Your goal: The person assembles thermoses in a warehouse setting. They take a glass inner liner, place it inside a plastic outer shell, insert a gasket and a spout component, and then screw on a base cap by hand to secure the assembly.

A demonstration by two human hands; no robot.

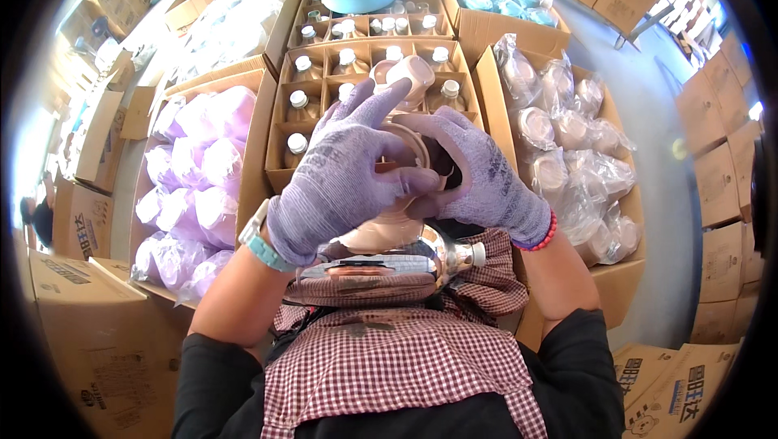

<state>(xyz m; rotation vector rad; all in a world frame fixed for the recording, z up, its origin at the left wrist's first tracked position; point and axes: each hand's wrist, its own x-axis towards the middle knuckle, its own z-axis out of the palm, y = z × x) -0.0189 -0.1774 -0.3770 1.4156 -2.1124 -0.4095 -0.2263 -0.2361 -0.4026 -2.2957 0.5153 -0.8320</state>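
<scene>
Both of my hands wear grey-purple knit gloves and meet in front of my chest. My left hand (pixel 336 175) curls round the left side of a pinkish-beige plastic flask casing (pixel 387 233), thumb across its ring-shaped rim. On the other side my right hand (pixel 490 175) is closed at the same rim, its fingers partly hidden. Just beyond the fingertips sits a pinkish-beige cup-shaped piece (pixel 412 74); the hands hide what it rests on. Across my lap lies a shiny silver flask liner (pixel 369 269), its white cap (pixel 478 254) pointing right.
Ahead is a divided carton (pixel 278 127) of silver, white-capped liners. A carton of wrapped lilac parts (pixel 198 171) stands left, wrapped beige parts (pixel 571 147) right. A light-blue basin (pixel 356 0) sits on cartons behind. Stacked brown boxes (pixel 717 188) line the right side.
</scene>
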